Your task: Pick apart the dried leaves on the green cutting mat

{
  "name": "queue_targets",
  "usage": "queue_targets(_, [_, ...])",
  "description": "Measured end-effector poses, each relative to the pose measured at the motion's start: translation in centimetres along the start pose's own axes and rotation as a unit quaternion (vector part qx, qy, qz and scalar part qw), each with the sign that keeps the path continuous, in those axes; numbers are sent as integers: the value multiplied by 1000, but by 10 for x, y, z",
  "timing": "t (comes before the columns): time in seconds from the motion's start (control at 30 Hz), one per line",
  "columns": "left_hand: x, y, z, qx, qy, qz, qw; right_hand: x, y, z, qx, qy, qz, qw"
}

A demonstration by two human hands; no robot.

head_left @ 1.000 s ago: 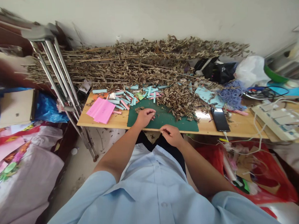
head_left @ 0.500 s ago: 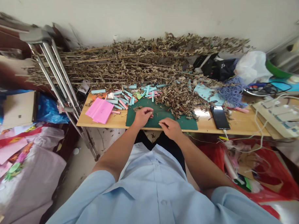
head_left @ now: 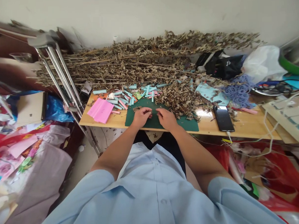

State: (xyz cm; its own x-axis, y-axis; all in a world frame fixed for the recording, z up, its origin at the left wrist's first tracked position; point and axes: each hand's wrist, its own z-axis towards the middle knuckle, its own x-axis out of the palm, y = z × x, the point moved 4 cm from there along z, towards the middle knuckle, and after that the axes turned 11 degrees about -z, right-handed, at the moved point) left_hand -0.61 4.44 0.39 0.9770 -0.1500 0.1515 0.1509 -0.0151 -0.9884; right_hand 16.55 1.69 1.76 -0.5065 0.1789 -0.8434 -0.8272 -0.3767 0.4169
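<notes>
Two hands over the green mat [head_left: 162, 122], left [head_left: 142, 117] and right [head_left: 166, 119] loosely curled, contents unclear, dried leaves [head_left: 180, 99] beside right.

Wood table [head_left: 206, 125], light-colored, w/ green mat [head_left: 190, 124] flat at front edge. Pink paper [head_left: 100, 110] L of mat; blue & pink paper rolls [head_left: 112, 102] jumbled btwn the two & along mat's back edge. Dried leaf pile [head_left: 180, 99] covers mat's back R part, spills past it. R of mat: blue sheet [head_left: 210, 93] w/ leaf bits, then blk phone [head_left: 224, 119] nr front edge, purplish cord [head_left: 239, 91] farther back, power strips [head_left: 284, 117] farthest R.
</notes>
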Motion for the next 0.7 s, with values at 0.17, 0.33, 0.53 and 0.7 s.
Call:
queue_targets(0.17, [1, -3, -1, -2, -10, 10, 1000, -10, 1, -9, -24, -31, 79, 996])
queue_targets(0.33, [1, -2, -2, -6, -18, 3, 1000, -11, 13, -24, -75, 34, 140, 987])
queue_targets(0.53, [2, 4, -2, 2, -15, 16, 1000, -14, -5, -37, 74, -2, 260, 963])
queue_targets(0.7, [4, 3, -2, -12, -18, 21, 1000, -25, 5, -42, -7, 25, 167, 986])
